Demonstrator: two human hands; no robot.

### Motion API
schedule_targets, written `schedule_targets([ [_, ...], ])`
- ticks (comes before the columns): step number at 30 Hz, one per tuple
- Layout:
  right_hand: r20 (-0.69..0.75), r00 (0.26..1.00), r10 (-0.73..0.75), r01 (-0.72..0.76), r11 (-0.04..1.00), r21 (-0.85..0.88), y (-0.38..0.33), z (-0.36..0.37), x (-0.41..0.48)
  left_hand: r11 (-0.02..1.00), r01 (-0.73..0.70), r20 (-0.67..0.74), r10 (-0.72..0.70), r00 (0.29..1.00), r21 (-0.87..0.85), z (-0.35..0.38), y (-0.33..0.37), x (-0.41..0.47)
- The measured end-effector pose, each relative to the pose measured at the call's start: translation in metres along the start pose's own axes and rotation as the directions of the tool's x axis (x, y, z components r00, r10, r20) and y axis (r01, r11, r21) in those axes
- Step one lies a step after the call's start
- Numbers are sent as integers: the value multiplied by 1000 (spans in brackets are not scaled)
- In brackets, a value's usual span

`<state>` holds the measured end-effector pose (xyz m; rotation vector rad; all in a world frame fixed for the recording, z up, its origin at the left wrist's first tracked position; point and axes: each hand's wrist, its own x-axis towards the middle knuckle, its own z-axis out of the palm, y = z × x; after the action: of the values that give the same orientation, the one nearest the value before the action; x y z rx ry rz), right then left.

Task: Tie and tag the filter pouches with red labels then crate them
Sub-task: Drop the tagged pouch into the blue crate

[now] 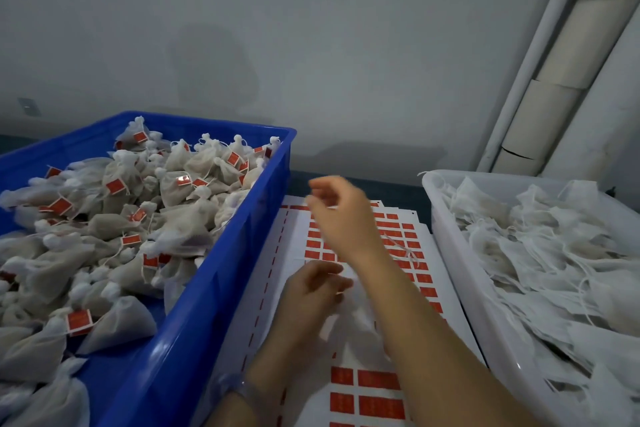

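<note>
Two hands above unreadable red labels: left hand fingers grip pouch, right hand fingers unclear.

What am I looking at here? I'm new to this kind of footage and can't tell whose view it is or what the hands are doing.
There is no machine here. A person works with bare hands, and the one picture comes from a camera worn on their head, looking down. The left hand grips the neck of a white pouch. The right hand is raised above it with its fingers bent, but it is blurred, so I cannot tell if it pinches a string. Under both hands lie sheets of red labels. The blue crate on the left holds tied pouches with red tags. The white tub on the right holds untagged pouches.
</note>
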<state>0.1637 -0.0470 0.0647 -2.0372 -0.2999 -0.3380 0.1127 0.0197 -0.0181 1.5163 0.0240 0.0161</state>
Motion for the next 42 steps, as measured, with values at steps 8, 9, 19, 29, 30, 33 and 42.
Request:
schedule_targets([
  [8,-221,926,307,-344,925,-160,66,-65,-73,986,-157,-214,142,966,-57,-10,14,3],
  [9,-223,925,306,-344,926,-155,70,-64,-86,982,-180,-231,164,959,-53,-11,18,2],
  [19,-199,898,392,-419,900,-121,86,-58,-112,836,-522,-161,499,851,-171,-36,98,-57],
  [29,-133,924,359,-381,900,-211,46,-59,-121,895,-408,79,400,913,181,10,84,-51],
  [30,-88,942,325,-337,918,-212,31,-60,-124,902,-362,85,352,932,237,14,75,-44],
  [33,-21,985,174,-174,960,-217,-16,-74,-125,924,-263,107,242,964,277,18,56,-28],
  [42,-69,863,501,-378,550,-745,22,-188,-17,949,-207,73,195,978,236,14,49,-17],
])
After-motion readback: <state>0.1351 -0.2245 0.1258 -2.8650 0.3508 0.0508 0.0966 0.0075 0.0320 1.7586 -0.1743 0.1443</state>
